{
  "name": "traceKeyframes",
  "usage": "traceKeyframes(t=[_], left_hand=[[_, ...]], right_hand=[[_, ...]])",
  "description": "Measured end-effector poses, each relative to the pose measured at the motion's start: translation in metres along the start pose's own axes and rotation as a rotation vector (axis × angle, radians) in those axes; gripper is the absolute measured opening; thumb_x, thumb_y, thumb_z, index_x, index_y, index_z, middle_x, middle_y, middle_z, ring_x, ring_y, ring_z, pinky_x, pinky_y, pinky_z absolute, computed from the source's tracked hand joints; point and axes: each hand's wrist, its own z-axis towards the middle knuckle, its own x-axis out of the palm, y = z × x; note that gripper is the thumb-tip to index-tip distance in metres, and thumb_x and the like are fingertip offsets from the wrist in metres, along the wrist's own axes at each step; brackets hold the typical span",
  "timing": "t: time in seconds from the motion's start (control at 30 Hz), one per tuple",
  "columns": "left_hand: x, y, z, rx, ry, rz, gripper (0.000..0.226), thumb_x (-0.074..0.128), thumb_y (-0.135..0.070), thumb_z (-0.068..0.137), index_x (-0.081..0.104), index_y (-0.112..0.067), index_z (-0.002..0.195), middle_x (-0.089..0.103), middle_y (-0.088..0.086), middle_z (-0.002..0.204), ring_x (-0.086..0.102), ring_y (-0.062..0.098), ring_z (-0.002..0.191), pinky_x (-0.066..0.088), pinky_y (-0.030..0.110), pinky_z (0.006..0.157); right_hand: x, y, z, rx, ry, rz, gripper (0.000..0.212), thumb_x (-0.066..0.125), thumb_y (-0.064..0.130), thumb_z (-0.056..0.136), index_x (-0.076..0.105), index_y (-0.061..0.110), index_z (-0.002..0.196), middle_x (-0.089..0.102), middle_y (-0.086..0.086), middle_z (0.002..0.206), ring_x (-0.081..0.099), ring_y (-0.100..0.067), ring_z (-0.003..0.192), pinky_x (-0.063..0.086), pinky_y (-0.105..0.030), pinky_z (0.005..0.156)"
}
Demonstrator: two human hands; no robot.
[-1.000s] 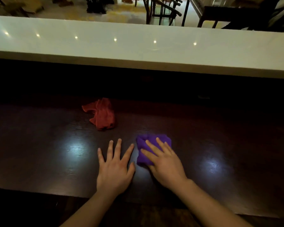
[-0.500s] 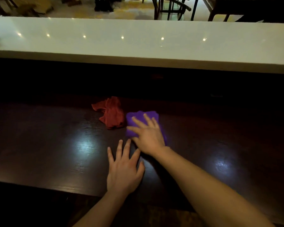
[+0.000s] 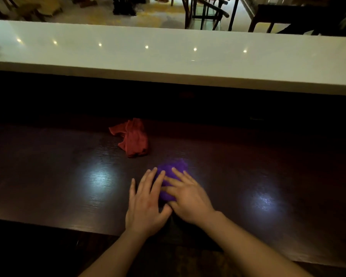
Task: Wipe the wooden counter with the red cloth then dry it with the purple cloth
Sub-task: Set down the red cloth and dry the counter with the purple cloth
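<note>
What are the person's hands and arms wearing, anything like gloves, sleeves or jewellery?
Nothing that shows. The left hand and right hand are bare, with no gloves, rings or watch visible. Both forearms are uncovered up to the picture's edge, so no sleeve appears. The light is dim, so small details could be missed.

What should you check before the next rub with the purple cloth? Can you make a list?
1. Purple cloth under right hand: ok, the palm lies flat on it.
2. Left hand out of the way: not ok, its fingers overlap the cloth's edge.
3. Red cloth put down: ok, crumpled farther back, apart from the purple one.
4. Wooden counter dry: cannot tell, only light glare shows.
5. Room to the right: ok, bare wood.
</note>
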Motion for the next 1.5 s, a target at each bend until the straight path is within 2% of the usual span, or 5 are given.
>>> traceKeyframes(t=[0.3, 0.53, 1.07, 1.33, 1.5], left_hand=[[0.005, -0.002, 0.007, -0.009, 0.075, 0.148, 0.061, 0.037, -0.054, 0.085, 0.046, -0.033, 0.142, 0.034, 0.005, 0.156, 0.018, 0.025, 0.148, 0.009, 0.057, 0.117], [0.006, -0.005, 0.003, 0.114, 0.082, 0.26, 0.063, 0.043, -0.045, 0.082, 0.045, -0.027, 0.143, 0.039, 0.011, 0.152, 0.024, 0.03, 0.145, 0.02, 0.062, 0.113], [0.071, -0.119, 0.027, 0.006, 0.183, 0.194, 0.056, 0.025, -0.052, 0.094, 0.026, -0.038, 0.148, 0.017, 0.004, 0.162, -0.002, 0.026, 0.149, -0.007, 0.065, 0.114], [0.077, -0.117, 0.028, 0.038, 0.215, 0.289, 0.061, 0.013, -0.069, 0.091, 0.011, -0.049, 0.148, 0.011, 0.008, 0.163, -0.006, 0.035, 0.148, -0.008, 0.07, 0.11], [0.072, -0.119, 0.025, 0.119, 0.214, 0.27, 0.058, 0.02, -0.067, 0.091, 0.013, -0.053, 0.147, 0.015, 0.003, 0.163, -0.003, 0.031, 0.149, -0.006, 0.069, 0.111]], right_hand=[[-0.062, -0.124, -0.028, 0.661, -0.189, -0.159, 0.044, 0.053, 0.037, 0.092, 0.05, 0.033, 0.136, 0.032, 0.002, 0.155, 0.021, -0.029, 0.145, 0.018, -0.044, 0.117], [-0.013, -0.05, -0.135, 0.24, -0.13, -0.155, 0.047, 0.046, 0.052, 0.085, 0.051, 0.04, 0.13, 0.04, 0.013, 0.149, 0.034, -0.025, 0.14, 0.029, -0.046, 0.113], [-0.025, -0.075, -0.223, 0.313, -0.098, -0.155, 0.058, 0.055, 0.041, 0.08, 0.044, 0.042, 0.136, 0.03, 0.014, 0.154, 0.025, -0.019, 0.144, 0.023, -0.043, 0.117], [-0.065, -0.15, -0.207, 0.915, -0.246, -0.202, 0.045, 0.052, 0.045, 0.092, 0.049, 0.038, 0.136, 0.033, 0.002, 0.154, 0.022, -0.034, 0.144, 0.02, -0.049, 0.116], [-0.02, -0.072, -0.179, 0.52, -0.194, -0.243, 0.049, 0.04, 0.058, 0.086, 0.048, 0.043, 0.133, 0.038, 0.01, 0.151, 0.031, -0.032, 0.141, 0.026, -0.051, 0.113]])
